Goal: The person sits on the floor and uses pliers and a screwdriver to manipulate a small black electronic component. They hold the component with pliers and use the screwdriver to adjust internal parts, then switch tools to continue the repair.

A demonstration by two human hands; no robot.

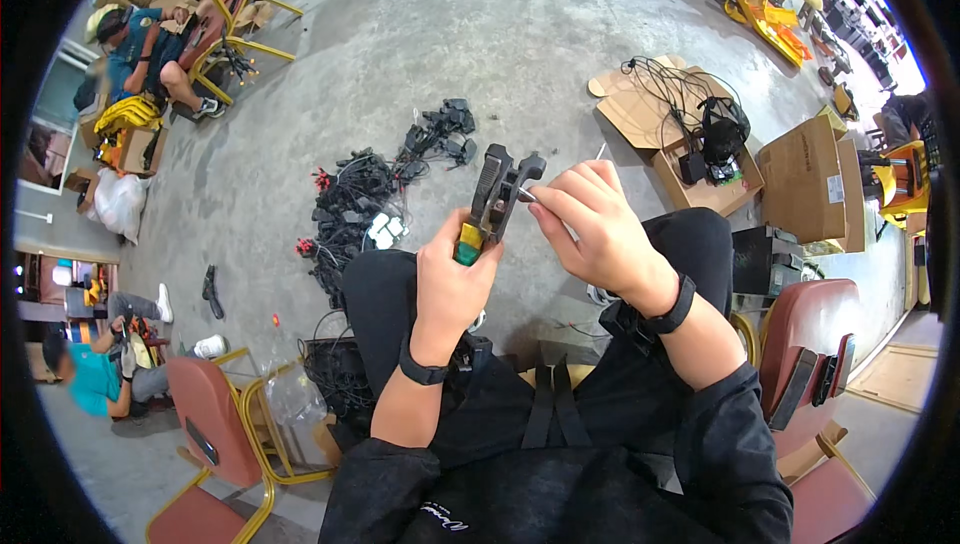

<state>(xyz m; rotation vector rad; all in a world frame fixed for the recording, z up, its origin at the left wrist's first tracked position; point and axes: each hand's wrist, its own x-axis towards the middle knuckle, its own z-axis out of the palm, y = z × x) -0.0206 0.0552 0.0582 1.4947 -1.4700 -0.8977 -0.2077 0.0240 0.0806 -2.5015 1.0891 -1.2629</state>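
Wire stripper (pixel 497 199) near upright, long axis vertical, black jaws up and tilted slightly right. Yellow-green grip at the bottom, clenched in my left hand (pixel 455 279). My right hand (pixel 595 229) pinches a thin white wire (pixel 560 219) at the jaws. All held above my knees.

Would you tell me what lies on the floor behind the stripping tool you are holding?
Behind the stripping tool, held in the left hand, a heap of black cables and plugs lies on the concrete floor. The tool and both hands cover the floor directly beyond them.
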